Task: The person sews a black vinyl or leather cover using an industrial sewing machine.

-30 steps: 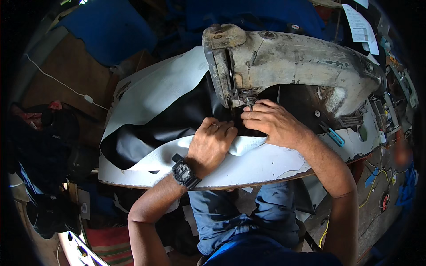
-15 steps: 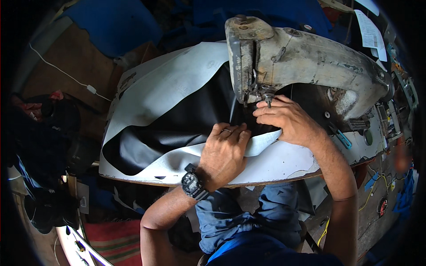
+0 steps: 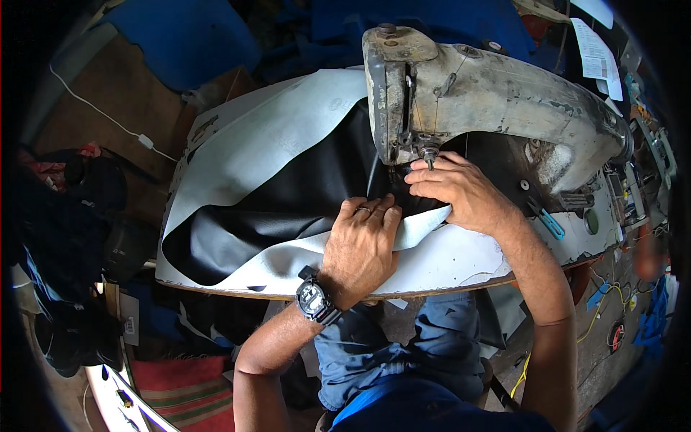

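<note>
A black sheet of leatherette [image 3: 288, 180] with a pale backing [image 3: 266, 140] lies in loose folds on the white sewing table, partly under the head of a worn grey sewing machine [image 3: 504, 90]. My left hand [image 3: 360, 245], wearing a black watch [image 3: 314, 299], has its fingers bent over the near part of the sheet, in front of the needle area. Close to the right of the needle area, my right hand [image 3: 464, 191] presses the sheet with its fingers together; its thumb is hidden. Between my hands, a folded edge turns up its pale side. The needle tip is hard to make out.
Turquoise thread snips [image 3: 548, 222] lie on the white tabletop [image 3: 461, 255] to the right, near a small bobbin [image 3: 525, 185] and a round green lid [image 3: 591, 222]. Papers [image 3: 597, 57] hang at the far right. A white cord [image 3: 101, 108] runs across at the left.
The whole view has shifted slightly. Both hands keep nearly the same hold on the leatherette, and the sheet shows hardly any movement.
</note>
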A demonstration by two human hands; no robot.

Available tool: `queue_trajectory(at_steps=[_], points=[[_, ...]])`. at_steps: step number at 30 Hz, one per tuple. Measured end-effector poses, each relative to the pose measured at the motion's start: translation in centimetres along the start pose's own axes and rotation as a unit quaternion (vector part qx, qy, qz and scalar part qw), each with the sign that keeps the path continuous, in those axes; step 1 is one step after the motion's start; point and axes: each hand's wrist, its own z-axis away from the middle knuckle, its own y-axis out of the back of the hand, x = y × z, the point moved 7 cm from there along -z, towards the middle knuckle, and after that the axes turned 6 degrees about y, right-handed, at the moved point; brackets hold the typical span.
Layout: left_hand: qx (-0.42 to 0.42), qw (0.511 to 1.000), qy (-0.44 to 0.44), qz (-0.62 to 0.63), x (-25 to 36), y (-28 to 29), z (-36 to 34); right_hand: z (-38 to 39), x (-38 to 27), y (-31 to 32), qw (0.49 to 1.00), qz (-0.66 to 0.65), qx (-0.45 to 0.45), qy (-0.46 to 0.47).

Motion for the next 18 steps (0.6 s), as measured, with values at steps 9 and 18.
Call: queue_trajectory(at_steps=[9,18], points=[[0.002,1.0,0.003,-0.015,0.2,-0.3,-0.3,0.2,0.3,0.0,0.999,-0.029,-0.003,-0.026],[0.004,0.999,0.003,-0.036,0.2,-0.6,-0.9,0.0,1.2,-0.1,0.998,-0.037,-0.009,-0.048]])
